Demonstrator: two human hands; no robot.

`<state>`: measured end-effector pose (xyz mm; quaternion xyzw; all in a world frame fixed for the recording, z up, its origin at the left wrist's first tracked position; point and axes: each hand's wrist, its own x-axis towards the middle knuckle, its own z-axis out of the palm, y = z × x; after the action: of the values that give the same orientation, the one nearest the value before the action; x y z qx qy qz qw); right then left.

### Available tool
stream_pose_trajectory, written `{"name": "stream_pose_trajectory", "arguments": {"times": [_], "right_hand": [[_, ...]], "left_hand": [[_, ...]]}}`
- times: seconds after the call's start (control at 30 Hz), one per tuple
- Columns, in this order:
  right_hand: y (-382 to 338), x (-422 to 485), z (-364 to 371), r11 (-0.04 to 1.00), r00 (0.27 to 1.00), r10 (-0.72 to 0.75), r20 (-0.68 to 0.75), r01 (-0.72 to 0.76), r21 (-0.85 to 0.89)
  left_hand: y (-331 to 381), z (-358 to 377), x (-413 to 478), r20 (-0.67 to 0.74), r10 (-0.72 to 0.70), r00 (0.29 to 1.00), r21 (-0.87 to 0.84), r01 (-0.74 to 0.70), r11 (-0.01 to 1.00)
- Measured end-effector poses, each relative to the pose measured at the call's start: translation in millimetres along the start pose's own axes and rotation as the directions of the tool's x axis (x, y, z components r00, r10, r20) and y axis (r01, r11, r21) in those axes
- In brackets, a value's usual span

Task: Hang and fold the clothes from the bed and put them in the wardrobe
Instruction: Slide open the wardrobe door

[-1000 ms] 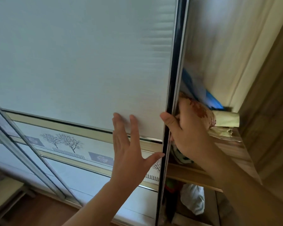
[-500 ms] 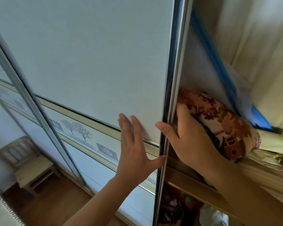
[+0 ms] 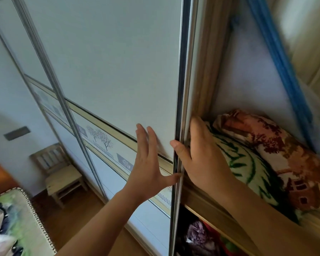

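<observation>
Two bare hands meet at one white, matte sliding wardrobe door [image 3: 109, 71] with a shiny metal edge strip [image 3: 181, 89]. The left hand [image 3: 146, 169] lies flat on the smooth panel, fingers straight, thumb spread towards the strip. The right hand [image 3: 201, 159] pinches the strip, thumb in front and fingers behind it, inside the wardrobe opening. There, one wooden shelf [image 3: 207, 209] carries two plush folded blankets: a green-and-cream leaf-patterned blanket [image 3: 248, 169] and a red-brown house-patterned blanket [image 3: 277, 150]. Below the shelf lies one crumpled purple cloth [image 3: 198, 235]. One slatted wooden chair [image 3: 61, 180] stands at the left.
</observation>
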<state>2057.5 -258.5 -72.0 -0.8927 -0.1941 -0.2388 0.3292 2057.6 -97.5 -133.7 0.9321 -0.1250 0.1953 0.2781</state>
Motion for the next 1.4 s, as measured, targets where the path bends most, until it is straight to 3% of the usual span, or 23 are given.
{"name": "stream_pose_trajectory", "arguments": {"times": [0.37,0.6,0.87,1.0,1.13,1.4], "right_hand": [[-11,25,25,1.0,0.999,-0.027,0.022,0.027,0.017],[-18,35,29,0.996,0.999,-0.027,0.019,0.028,-0.084],[-9,32,20,0.994,0.978,0.027,0.208,-0.004,-0.11],[20,9,10,0.99,0.924,0.059,0.377,-0.004,-0.144],[44,-18,-7,0.959,0.86,0.061,0.506,0.089,-0.267],[49,-69,-8,0.965,0.642,-0.024,0.766,0.214,-0.149]], "left_hand": [[-29,-15,14,0.016,-0.051,0.999,-0.014,0.051,0.999],[-40,-21,19,0.021,-0.073,0.997,0.01,0.072,0.997],[-36,-29,8,0.052,-0.121,0.991,-0.005,0.121,0.993],[-39,-32,-22,0.171,-0.246,0.954,0.083,0.235,0.968],[-33,-35,-66,0.231,-0.419,0.878,0.231,0.369,0.9],[9,-47,-165,0.154,-0.684,0.713,0.367,0.602,0.71]]}}
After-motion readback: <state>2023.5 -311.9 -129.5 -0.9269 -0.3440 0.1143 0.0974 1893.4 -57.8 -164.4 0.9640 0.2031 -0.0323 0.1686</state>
